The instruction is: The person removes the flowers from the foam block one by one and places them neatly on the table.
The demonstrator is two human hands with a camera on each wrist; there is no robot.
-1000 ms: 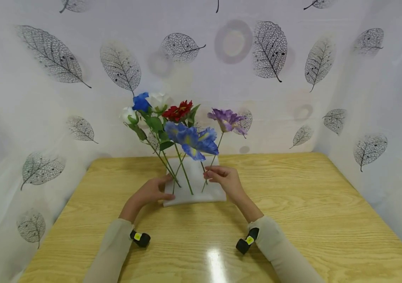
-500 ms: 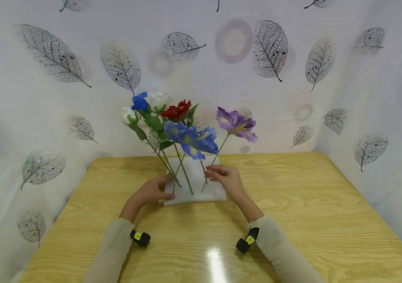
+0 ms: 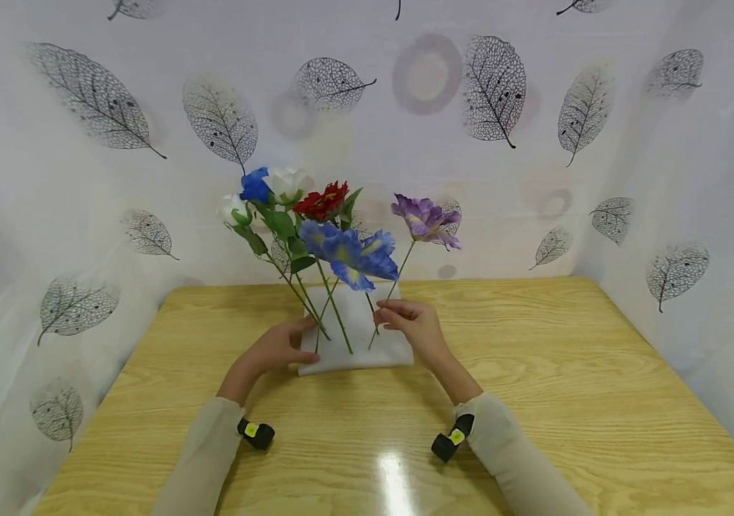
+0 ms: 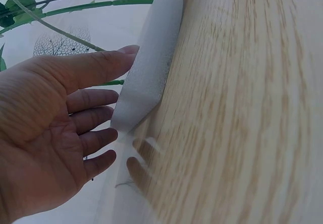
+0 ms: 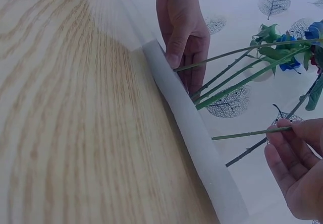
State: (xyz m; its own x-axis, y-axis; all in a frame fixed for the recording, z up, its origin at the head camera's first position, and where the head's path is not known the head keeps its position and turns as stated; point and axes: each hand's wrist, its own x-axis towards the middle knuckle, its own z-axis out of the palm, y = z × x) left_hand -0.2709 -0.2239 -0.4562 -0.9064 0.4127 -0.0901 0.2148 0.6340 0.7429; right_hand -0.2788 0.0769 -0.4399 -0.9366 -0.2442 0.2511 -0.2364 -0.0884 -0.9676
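Note:
Several artificial flowers stand in a white foam block (image 3: 394, 352). My left hand (image 3: 278, 350) rests at the block's left side; in the left wrist view its thumb and outstretched fingers (image 4: 91, 141) touch the block's edge. My right hand (image 3: 418, 334) pinches the stem of a purple flower (image 3: 427, 218) low down, between thumb and fingertips. That stem leans right, its lower end at the block's top. Left of it a blue flower (image 3: 350, 254) spreads wide, near a red flower (image 3: 323, 201), a blue rose (image 3: 255, 185) and two white roses, one (image 3: 287, 183) taller.
The block stands on a wooden table (image 3: 515, 358), near its back edge. Behind hangs a white curtain (image 3: 367, 143) printed with dark leaves. Each wrist wears a black camera, such as the left one (image 3: 262, 436).
The purple flower's head has swung right, then slightly back left, while my right hand keeps its pinch on the stem. My left hand and the other flowers have hardly moved.

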